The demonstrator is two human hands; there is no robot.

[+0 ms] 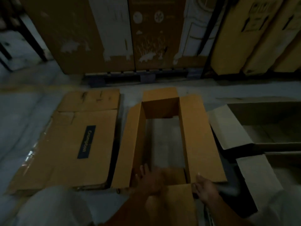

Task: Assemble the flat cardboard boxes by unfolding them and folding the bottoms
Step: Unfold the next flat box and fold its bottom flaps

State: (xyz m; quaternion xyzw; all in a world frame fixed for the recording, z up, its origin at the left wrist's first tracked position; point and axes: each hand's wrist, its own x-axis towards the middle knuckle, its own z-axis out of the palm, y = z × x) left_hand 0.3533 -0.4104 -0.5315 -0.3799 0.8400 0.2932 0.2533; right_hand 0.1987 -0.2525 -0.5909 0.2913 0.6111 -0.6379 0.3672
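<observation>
Box (pixel 198 137), blurred hands (pixel 153 178) perhaps touching

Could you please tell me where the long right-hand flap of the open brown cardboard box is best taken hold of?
Probably the free outer edge of the long right-hand flap, approached from the right. It lies splayed outward from the open brown cardboard box, hinged along the opening, so that edge is exposed. The right hand is already at its near corner.
</observation>
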